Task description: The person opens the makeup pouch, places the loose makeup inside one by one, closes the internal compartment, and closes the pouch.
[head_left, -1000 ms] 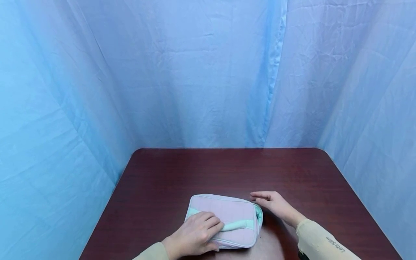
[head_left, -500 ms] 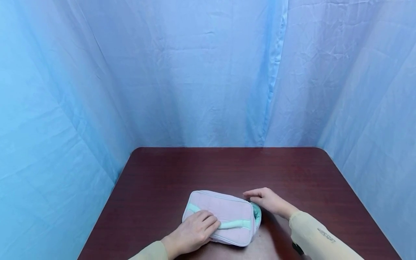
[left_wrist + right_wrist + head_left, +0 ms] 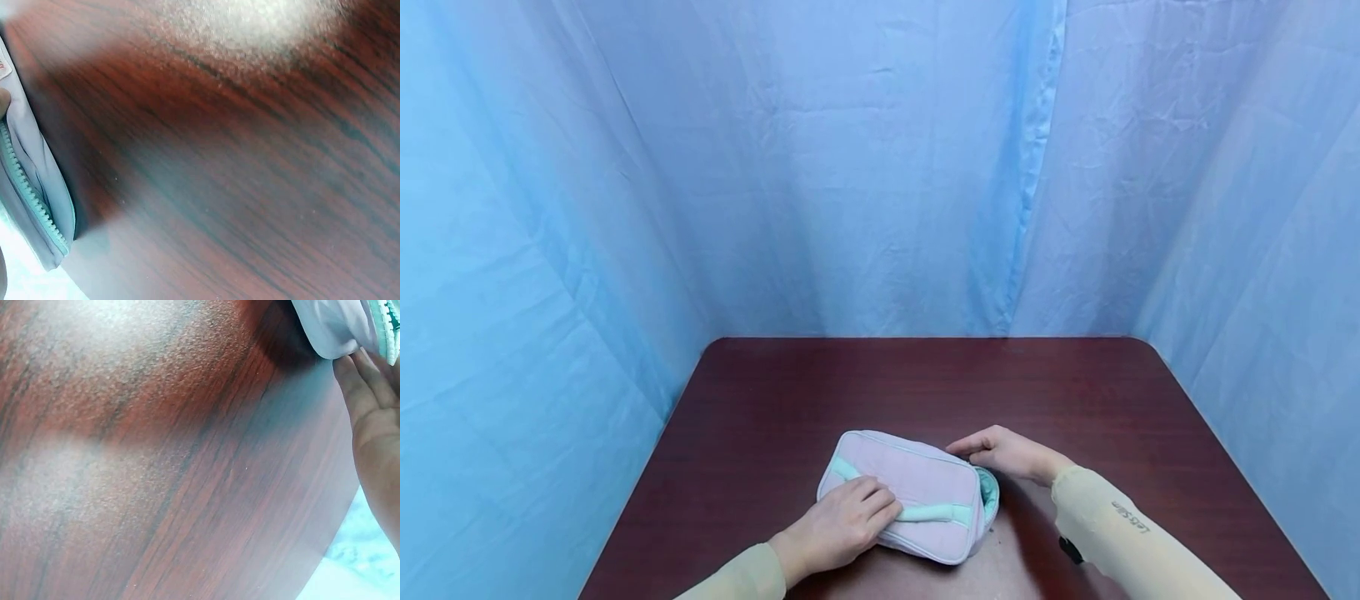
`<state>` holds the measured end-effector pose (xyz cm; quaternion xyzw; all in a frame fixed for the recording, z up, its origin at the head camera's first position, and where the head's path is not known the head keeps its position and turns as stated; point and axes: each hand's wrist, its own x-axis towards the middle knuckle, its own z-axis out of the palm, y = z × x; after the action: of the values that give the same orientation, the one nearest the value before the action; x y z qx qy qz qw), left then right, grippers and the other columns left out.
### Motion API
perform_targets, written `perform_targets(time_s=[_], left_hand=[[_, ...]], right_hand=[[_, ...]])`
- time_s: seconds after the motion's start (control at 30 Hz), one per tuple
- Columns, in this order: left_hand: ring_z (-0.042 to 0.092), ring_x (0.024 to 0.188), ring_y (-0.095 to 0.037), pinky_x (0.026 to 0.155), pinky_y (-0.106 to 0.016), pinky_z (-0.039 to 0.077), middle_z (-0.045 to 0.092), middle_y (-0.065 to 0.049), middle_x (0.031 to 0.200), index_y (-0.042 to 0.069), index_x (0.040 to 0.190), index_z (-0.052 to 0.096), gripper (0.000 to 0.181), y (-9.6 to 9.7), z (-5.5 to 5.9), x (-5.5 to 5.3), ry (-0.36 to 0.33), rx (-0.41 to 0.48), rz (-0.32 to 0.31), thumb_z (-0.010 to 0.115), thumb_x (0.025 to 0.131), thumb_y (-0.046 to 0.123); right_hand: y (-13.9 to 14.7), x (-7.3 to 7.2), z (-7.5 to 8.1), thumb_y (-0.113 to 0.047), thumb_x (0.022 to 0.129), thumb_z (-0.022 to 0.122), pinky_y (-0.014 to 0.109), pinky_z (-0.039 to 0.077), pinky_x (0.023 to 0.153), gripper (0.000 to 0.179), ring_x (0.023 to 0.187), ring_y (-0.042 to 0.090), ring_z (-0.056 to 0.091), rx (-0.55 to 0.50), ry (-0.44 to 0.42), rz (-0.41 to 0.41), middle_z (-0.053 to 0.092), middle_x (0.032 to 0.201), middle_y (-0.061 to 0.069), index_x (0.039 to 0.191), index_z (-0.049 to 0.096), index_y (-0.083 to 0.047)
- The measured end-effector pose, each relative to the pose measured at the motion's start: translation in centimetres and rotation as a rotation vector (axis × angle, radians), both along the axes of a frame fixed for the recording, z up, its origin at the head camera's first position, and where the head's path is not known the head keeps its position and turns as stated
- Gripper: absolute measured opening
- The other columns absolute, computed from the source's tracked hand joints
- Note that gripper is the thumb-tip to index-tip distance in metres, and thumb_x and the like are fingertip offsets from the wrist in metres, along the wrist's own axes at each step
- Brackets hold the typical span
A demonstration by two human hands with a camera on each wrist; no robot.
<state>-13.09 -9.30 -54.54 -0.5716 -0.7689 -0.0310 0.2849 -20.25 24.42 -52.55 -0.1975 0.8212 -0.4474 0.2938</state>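
A pale lilac zippered pouch (image 3: pixel 917 475) with a mint handle (image 3: pixel 936 512) lies on the dark red table. Its right end gapes, showing a mint lining (image 3: pixel 988 492). My left hand (image 3: pixel 842 521) grips the pouch at its near left part, with fingers over the handle. In the left wrist view, a fingertip (image 3: pixel 3 103) touches the pouch side beside the zipper (image 3: pixel 28 190). My right hand (image 3: pixel 1011 454) is at the far right edge, fingertips against the far side. In the right wrist view, its fingers (image 3: pixel 359 387) touch the pouch's lower edge; what they may pinch is hidden.
The dark red wooden table (image 3: pixel 850 383) has rounded far corners. Blue cloth curtains (image 3: pixel 865 167) hang behind it and along both sides. A small black thing (image 3: pixel 1070 550) shows under the right sleeve (image 3: pixel 1120 525).
My right hand has moved left along the pouch's far edge. The pouch has turned slightly and shifted up and left in view, with my left hand still holding it; the mint-lined gap shows more.
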Motion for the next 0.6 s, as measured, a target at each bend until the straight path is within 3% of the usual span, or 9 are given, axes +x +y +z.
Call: perform_targets(time_s=[0.27, 0.43, 0.6], left_hand=[[0.063, 0.1, -0.017, 0.097, -0.031, 0.054, 0.064, 0.002, 0.105, 0.009, 0.115, 0.067, 0.03, -0.2, 0.1, -0.4, -0.003, -0.03, -0.004, 0.04, 0.103, 0.011], [0.063, 0.107, -0.018, 0.105, -0.036, 0.052, 0.064, 0.0, 0.11, 0.009, 0.118, 0.065, 0.027, -0.9, 0.3, -1.4, -0.032, -0.074, 0.013, 0.052, 0.096, 0.009], [0.064, 0.114, -0.021, 0.11, -0.04, 0.049, 0.066, -0.004, 0.115, 0.006, 0.12, 0.065, 0.029, -1.9, 0.4, -2.7, -0.069, -0.063, 0.024, 0.05, 0.096, 0.006]], right_hand=[[-0.4, 0.1, 0.1, -0.001, 0.1, 0.056, 0.042, 0.054, 0.101, 0.04, 0.13, 0.029, 0.059, 0.028, 0.056, 0.057, 0.066, 0.136, 0.008, 0.138, 0.066, -0.012], [-0.3, -0.1, -0.1, -0.005, 0.102, 0.057, 0.041, 0.052, 0.105, 0.038, 0.136, 0.029, 0.054, 0.025, 0.065, 0.067, 0.064, 0.14, 0.004, 0.138, 0.066, -0.014], [-0.2, -0.1, -0.5, -0.009, 0.102, 0.059, 0.032, 0.052, 0.103, 0.036, 0.134, 0.029, 0.056, 0.005, 0.081, 0.059, 0.066, 0.137, 0.003, 0.137, 0.067, -0.015]])
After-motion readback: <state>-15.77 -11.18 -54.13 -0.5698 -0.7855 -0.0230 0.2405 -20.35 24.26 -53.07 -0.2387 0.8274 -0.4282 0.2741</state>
